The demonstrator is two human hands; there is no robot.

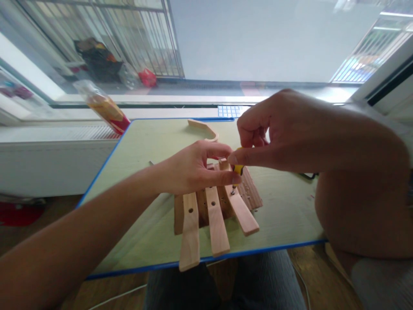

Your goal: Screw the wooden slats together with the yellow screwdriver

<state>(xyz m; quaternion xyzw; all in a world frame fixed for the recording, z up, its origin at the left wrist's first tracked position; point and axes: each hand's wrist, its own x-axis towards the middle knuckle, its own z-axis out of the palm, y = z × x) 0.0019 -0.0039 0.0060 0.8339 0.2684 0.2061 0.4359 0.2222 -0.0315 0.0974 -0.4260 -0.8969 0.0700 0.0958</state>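
A small yellow-and-black screwdriver (238,168) stands nearly upright, its tip at a screw hole in the rightmost wooden slat (244,212). The fingers of my right hand (269,133) pinch the top of its handle. From the left, my left hand (196,168) curls its thumb and forefinger round the lower handle, just above the slat; its other fingers are hidden. Two more pale slats, the left one (189,241) and the middle one (218,232), lie alongside, each with a dark hole. All three rest across a brown grooved wooden board (253,189) and overhang its near edge.
The pale green table (129,232) has a blue rim. Behind my hands lies a curved wooden piece (206,127). A plastic bread bag (108,110) leans beyond the far left corner, by the window. A dark-edged object (309,175) is partly covered by my right arm.
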